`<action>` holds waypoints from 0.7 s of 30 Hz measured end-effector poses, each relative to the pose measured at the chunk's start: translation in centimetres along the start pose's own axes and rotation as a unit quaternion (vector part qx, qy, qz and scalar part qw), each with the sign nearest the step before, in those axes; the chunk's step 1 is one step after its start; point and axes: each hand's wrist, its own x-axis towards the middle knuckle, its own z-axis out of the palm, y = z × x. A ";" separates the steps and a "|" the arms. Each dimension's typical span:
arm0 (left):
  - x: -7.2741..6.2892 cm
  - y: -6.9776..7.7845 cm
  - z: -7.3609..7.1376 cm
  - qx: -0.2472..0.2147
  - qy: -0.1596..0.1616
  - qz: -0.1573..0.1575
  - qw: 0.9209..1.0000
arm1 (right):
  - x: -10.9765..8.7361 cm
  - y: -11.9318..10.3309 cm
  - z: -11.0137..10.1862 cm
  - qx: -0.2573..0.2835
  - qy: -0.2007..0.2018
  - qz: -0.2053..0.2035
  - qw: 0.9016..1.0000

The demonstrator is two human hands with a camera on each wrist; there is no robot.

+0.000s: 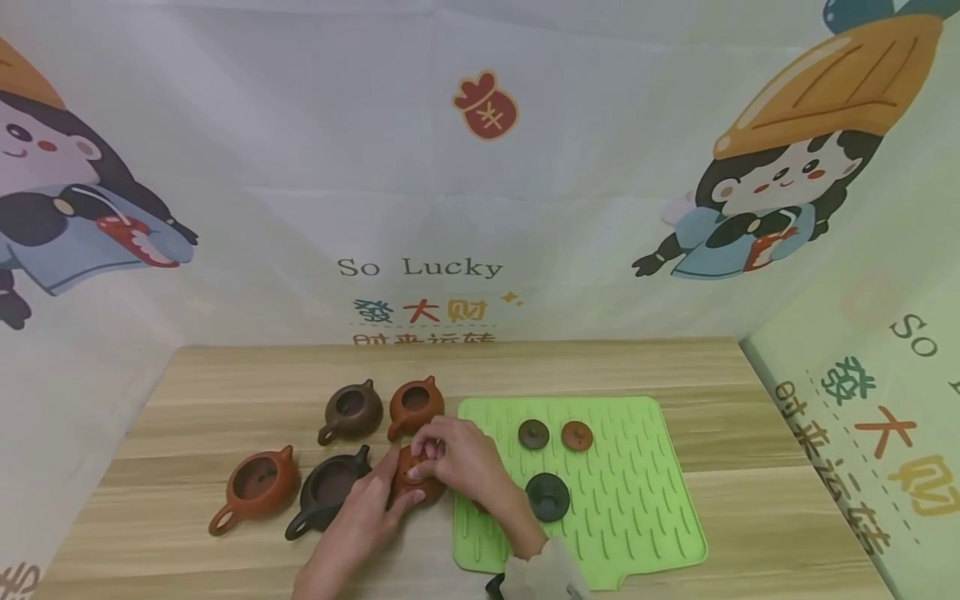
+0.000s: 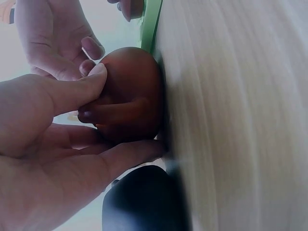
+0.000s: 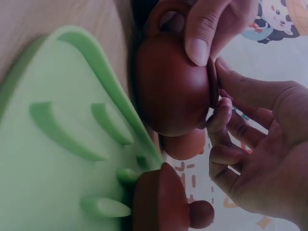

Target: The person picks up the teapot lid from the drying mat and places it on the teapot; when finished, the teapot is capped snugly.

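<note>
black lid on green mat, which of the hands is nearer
Right: the right hand is left of the black lid; the left hand is farther left, gripping a reddish teapot.

Soft, even light in my head view, wrist cams are dimmer, teapot [image 2: 134, 77] I'm gripping drops a blurry shadow on the tabletop [image 2: 231, 120].

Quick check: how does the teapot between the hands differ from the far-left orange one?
The held teapot has a lid at its mouth; the far-left teapot is open.
The left hand holds the held teapot and the right hand touches its lid; the far-left teapot stands untouched.
The held teapot is beside the green mat; the far-left teapot is well away from it.
Both are reddish-orange with a handle.
</note>
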 end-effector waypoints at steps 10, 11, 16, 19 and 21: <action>0.0 0.3 0.0 0.003 0.008 0.010 1.000 | -0.2 0.2 0.5 -0.006 0.013 0.004 1.000; 0.0 0.3 0.0 0.002 0.007 0.007 1.000 | -0.3 0.2 0.5 -0.004 0.015 0.007 1.000; 0.0 0.3 0.1 -0.002 -0.006 -0.010 1.000 | -0.8 0.0 1.0 0.006 0.034 0.029 0.999; 0.0 0.2 0.1 0.000 -0.008 -0.008 1.000 | -1.1 -0.1 1.3 0.002 0.046 0.032 0.998; 0.0 0.2 -0.1 0.004 -0.003 -0.005 1.000 | -1.1 -0.1 1.5 -0.001 0.049 0.025 0.998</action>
